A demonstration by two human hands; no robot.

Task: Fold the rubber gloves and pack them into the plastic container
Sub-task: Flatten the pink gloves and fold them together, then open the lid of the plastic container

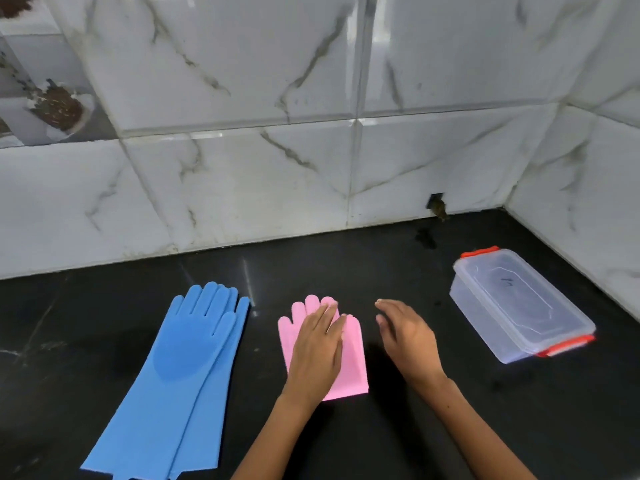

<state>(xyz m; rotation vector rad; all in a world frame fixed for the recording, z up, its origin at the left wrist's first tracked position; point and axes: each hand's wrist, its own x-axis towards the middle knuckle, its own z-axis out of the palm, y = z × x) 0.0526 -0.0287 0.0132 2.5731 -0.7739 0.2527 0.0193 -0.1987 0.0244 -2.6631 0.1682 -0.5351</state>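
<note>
Folded pink rubber gloves [353, 362] lie on the black counter [346, 268] in the middle, fingers pointing to the wall. My left hand [317, 351] rests flat on top of them, fingers spread. My right hand [407, 336] hovers just right of the pink gloves, fingers apart, holding nothing. A pair of blue rubber gloves [176, 382] lies stacked and unfolded at full length on the left. The clear plastic container [519, 306] with red clips stands at the right with its lid on.
White marble-tiled walls [242, 168] close the back and the right side, forming a corner behind the container. A small dark hole [437, 202] sits low in the back wall.
</note>
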